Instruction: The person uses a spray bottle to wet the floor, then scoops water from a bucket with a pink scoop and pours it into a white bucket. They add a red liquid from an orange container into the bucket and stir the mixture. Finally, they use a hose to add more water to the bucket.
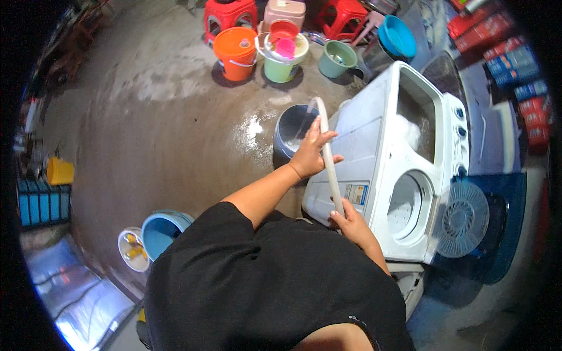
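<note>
A pale flexible hose (328,158) runs upward between my hands and curves over at its far end. My left hand (309,153) steadies its upper part, fingers somewhat spread around it. Lower down, my right hand (353,223) grips the hose beside the washing machine's front side. Beneath the hose's bent end stands a dark grey bucket (281,136), and a thin stream of water seems to fall into it. The white twin-tub washing machine (358,131) stands to my right, with whitish contents in its larger tub and the round spin tub (404,205) uncovered.
An orange bucket (234,64), a pale green bucket (281,71) and a green basin (338,59) stand ahead, near red stools (230,14). At left are a blue tub (167,225) and a white bucket (130,260). A transparent lid (462,219) hangs at right. The floor (175,128) looks wet.
</note>
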The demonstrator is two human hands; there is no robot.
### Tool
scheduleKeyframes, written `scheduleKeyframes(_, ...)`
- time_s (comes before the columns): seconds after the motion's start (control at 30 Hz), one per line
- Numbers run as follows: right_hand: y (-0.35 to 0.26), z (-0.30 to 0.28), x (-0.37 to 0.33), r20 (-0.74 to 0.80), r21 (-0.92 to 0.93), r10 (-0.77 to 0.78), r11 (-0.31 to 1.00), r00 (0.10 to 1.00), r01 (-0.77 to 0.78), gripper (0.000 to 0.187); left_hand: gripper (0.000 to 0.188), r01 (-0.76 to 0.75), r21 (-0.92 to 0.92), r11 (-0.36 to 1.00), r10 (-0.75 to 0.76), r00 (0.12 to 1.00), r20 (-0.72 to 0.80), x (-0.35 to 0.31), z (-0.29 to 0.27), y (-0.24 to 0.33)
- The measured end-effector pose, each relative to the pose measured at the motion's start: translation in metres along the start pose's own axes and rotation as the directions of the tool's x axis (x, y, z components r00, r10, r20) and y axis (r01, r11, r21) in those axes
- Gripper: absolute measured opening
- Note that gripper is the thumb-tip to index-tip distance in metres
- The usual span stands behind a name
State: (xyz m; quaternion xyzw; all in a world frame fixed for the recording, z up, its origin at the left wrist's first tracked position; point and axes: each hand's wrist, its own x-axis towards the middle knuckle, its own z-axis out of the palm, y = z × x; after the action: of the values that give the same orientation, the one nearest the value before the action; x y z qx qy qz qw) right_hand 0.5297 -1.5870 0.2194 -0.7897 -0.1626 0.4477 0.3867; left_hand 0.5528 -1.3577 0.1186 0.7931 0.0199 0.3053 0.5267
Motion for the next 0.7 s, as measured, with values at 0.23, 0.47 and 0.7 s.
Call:
scheduleKeyframes(0.23, -0.001, -0.011, -0.001, 0.053, 0.116, 0.107, 0.987, 0.993, -0.113, 0.037, 0.099, 0.309, -0.397, 0.864, -0.350, 0.936, -0.035, 0.017, 0.003, -0.032)
scheduleKeyframes(0.47, 0.014, -0.010, 0.007, -0.021, -0.134, 0.092, 0.987, 0.996, -0.094, 0.042, 0.086, 0.539, -0.793, 0.285, -0.624, 0.732, 0.274, 0.020, -0.002, -0.040)
scheduleKeyframes(0.7, 0.021, -0.002, 0.010, 0.024, -0.186, 0.136, 0.974, 0.990, -0.129, 0.043, 0.027, 0.645, -0.760, 0.074, -0.848, 0.442, 0.293, 0.025, -0.014, -0.056)
